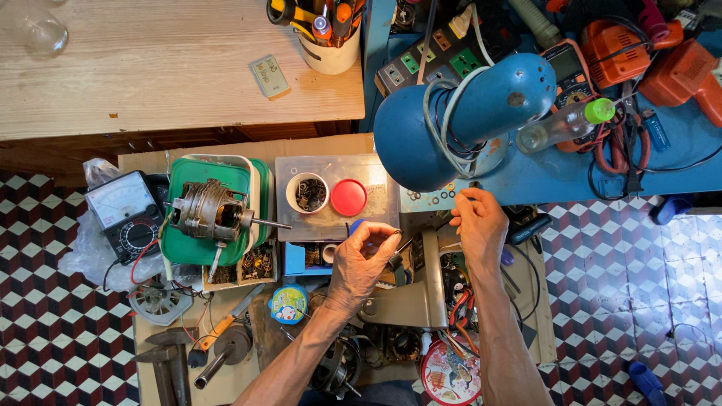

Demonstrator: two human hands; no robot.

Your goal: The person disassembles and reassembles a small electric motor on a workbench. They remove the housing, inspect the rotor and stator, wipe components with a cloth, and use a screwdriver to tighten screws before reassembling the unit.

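Left hand point(361, 259) fingers pinch a thin wire point(387, 234) over the grey housing point(417, 289). Right hand point(477, 222) fingers pressed together at the table point(571, 177) edge under the lamp point(451, 113); contents unclear. Wire: light, springy, probably slippery; grip near its end.

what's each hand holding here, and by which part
The left hand grips a tool by its blue handle, its thin shaft pointing right. The right hand pinches something at its fingertips, too small to identify.
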